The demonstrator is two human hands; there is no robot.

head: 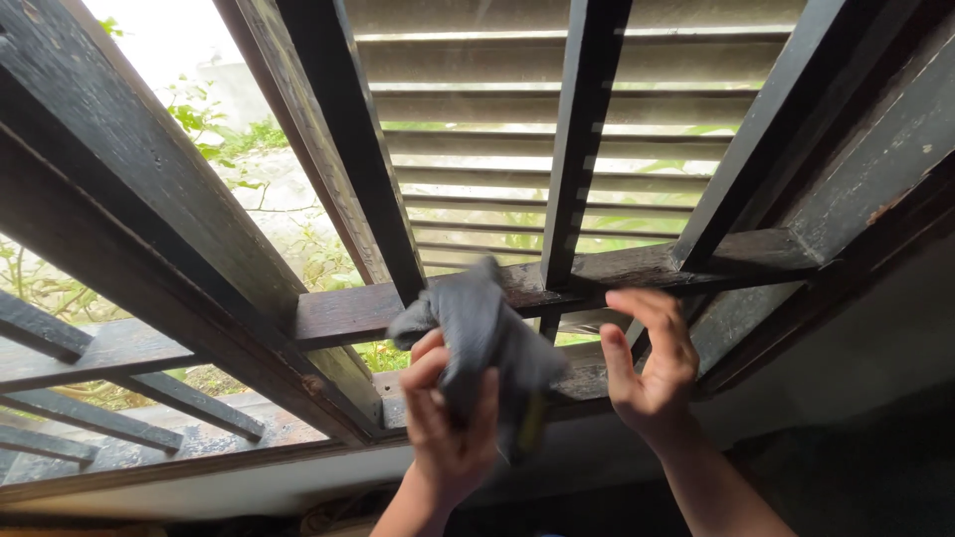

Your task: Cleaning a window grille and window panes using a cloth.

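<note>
Here, grey cloth (477, 333) bunched in the gripping left hand (450, 430), just beside the open, empty right hand (652, 363).

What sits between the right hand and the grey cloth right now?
Nothing solid. In the head view, the right hand is open beside the grey cloth, which the left hand holds. Only the dark window frame's lower rail shows behind that gap.

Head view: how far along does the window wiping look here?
Done: nothing clearly; the dark wooden crossbar looks worn and patchy. In hand: the left hand grips a grey cloth raised at the crossbar, and the right hand is open beside it. Left: the upright bars and louvred shutter show no wiping.
</note>
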